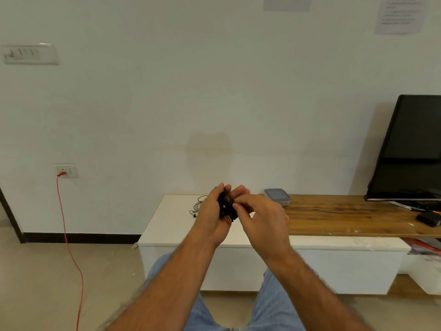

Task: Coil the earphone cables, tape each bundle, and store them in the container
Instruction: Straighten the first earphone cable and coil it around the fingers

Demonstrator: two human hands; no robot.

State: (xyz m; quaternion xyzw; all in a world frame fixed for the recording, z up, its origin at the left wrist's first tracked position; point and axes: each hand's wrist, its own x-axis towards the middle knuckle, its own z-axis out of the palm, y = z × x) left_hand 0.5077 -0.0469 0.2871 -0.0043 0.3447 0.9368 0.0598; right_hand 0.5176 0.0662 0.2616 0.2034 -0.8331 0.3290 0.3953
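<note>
1. The left hand (214,212) cups a black earphone bundle (228,207) in its curled fingers, held in the air above the near edge of the white bench (167,218).
2. The right hand (262,218) pinches at the bundle's right side with thumb and forefinger; whether it holds cable or tape is too small to tell.
3. Judging by the tight coil, winding looks nearly finished; next comes securing it with tape while keeping the loops from springing open.
4. Another earphone cable (198,206) lies loose on the bench just behind the left hand, not yet coiled.
5. The lidded container (277,197) sits farther back by the wall, where the wooden top (346,216) begins.
6. At far right stands a dark monitor (410,149); at left, a red cord (68,235) hangs from a wall socket (66,170).
</note>
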